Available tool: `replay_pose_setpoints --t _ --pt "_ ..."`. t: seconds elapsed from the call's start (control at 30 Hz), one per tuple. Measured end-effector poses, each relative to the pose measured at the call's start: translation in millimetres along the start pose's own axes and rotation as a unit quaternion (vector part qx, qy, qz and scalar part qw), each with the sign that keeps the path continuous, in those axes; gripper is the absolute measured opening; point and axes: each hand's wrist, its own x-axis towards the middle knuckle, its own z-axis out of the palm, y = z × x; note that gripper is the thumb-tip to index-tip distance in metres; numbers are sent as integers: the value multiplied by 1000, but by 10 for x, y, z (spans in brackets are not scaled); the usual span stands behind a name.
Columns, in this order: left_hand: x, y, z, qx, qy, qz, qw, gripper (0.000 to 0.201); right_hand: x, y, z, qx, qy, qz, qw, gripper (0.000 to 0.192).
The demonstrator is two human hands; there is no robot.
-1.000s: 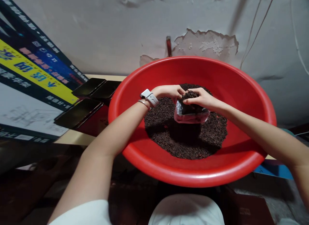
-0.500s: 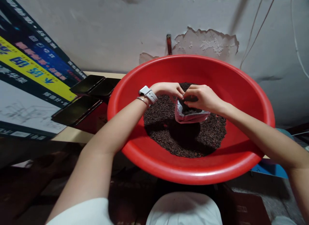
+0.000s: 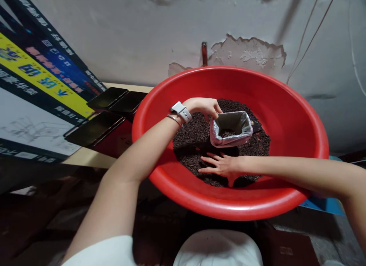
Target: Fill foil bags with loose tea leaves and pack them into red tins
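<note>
A big red plastic basin (image 3: 288,106) holds a mound of dark loose grains (image 3: 190,138). My left hand (image 3: 204,106), with a watch and a thin bracelet at the wrist, pinches the left rim of a small silver pouch (image 3: 231,128) that stands open-mouthed on the mound, with a few grains inside. My right hand (image 3: 221,166) lies flat, fingers spread, palm down on the grains at the near side of the mound, just below the pouch. It holds nothing.
Dark flat trays (image 3: 107,109) lie on a table edge left of the basin. A printed poster (image 3: 34,87) leans at far left. A peeling grey wall (image 3: 246,52) stands behind. A blue object (image 3: 323,205) shows under the basin at right.
My right hand left the pouch's mouth and dropped to the near grains, now spread flat. The pouch mouth stands wider open. My left hand keeps its hold.
</note>
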Motion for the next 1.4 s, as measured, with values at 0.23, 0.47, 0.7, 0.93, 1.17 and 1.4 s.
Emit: replay_pose_setpoints --t 0.23,0.47,0.7,0.93,1.17,1.4 --pt "-8 63 18 -14 8 -13 1000 55 501 -5 -149 -23 3 -5 1000 144" --pt "-19 105 31 8 10 -17 1000 56 1277 176 -456 133 100 42 985 135" --pt "-30 151 26 46 -2 -18 999 62 937 300 -360 261 22 37 964 100" --pt "-43 170 30 44 -6 -17 999 66 375 202 -225 162 -141 55 975 92" --pt "-13 150 15 63 -5 -11 998 64 -425 239 -265 41 -154 103 982 67" --pt "12 106 14 68 0 -15 998 63 -1055 203 -845 23 -16 170 985 35"
